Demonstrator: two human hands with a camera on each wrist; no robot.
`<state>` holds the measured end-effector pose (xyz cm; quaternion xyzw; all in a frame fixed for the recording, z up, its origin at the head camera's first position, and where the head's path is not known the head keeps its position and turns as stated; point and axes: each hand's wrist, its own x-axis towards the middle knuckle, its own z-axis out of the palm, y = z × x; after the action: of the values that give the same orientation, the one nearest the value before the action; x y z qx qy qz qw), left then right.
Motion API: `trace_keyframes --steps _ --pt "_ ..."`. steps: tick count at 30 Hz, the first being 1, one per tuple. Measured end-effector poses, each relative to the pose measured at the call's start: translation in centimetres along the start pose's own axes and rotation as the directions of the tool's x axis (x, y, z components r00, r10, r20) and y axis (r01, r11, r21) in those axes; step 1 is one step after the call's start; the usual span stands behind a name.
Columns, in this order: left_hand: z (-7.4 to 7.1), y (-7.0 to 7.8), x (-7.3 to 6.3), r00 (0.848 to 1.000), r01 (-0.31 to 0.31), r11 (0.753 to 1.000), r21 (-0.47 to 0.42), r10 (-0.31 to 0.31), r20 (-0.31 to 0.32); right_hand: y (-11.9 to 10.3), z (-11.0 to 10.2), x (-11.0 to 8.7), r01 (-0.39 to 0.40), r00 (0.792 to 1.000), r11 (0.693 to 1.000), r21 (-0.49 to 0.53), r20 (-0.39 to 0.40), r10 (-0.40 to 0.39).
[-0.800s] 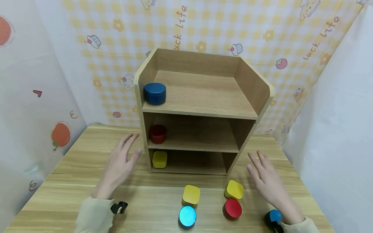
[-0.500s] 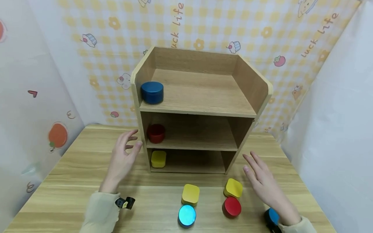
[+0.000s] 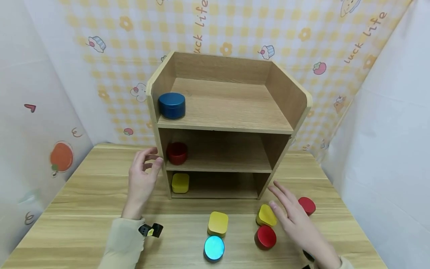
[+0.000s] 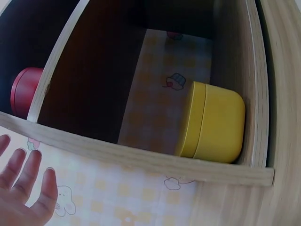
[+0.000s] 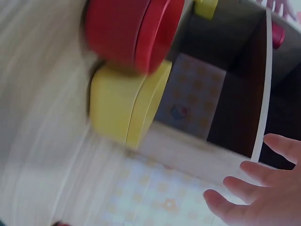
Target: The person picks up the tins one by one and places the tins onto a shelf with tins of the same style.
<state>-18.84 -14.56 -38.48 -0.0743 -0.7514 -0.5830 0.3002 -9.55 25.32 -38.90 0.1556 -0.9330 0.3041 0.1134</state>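
My left hand is beside the left side panel of the small wooden shelf, fingers loosely bent and fingertips right at its edge. It holds nothing. My right hand reaches toward the shelf's lower right corner with fingers extended, also holding nothing. Close by it on the table are a yellow rounded-square tin and a round red tin. Inside the shelf, at the left end of each level, sit a blue tin on top, a red tin in the middle and a yellow tin below.
In front of the shelf, a yellow tin stands behind a shiny light-blue tin. Another red tin lies beyond my right hand, and a dark tin is mostly hidden under that wrist. Patterned cloth hangs behind the wooden table.
My left hand has moved in toward the shelf's left side, its fingers bending more. My right hand has shifted left toward the shelf, uncovering a red tin behind it. The view has shifted slightly.
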Motion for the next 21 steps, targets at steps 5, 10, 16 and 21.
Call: trace_keyframes --steps 5,10,16,21 --pt "0.4 0.0 0.1 1.0 -0.014 0.998 -0.058 0.012 -0.026 -1.5 1.3 -0.3 0.032 0.999 0.999 0.017 0.014 -0.032" --pt "0.6 0.0 0.0 0.999 0.009 0.996 -0.091 -0.012 -0.041 -3.1 2.5 -0.5 0.028 0.998 0.999 0.042 0.059 -0.031" --pt "1.0 -0.1 0.2 0.997 0.043 0.988 -0.146 -0.052 -0.058 -4.4 4.3 -0.9 0.081 0.995 0.997 -0.013 0.058 -0.08" --pt "1.4 -0.2 0.3 0.996 0.046 0.983 -0.177 -0.059 -0.069 -5.0 5.7 -1.2 0.11 0.99 0.994 0.005 0.087 -0.11"
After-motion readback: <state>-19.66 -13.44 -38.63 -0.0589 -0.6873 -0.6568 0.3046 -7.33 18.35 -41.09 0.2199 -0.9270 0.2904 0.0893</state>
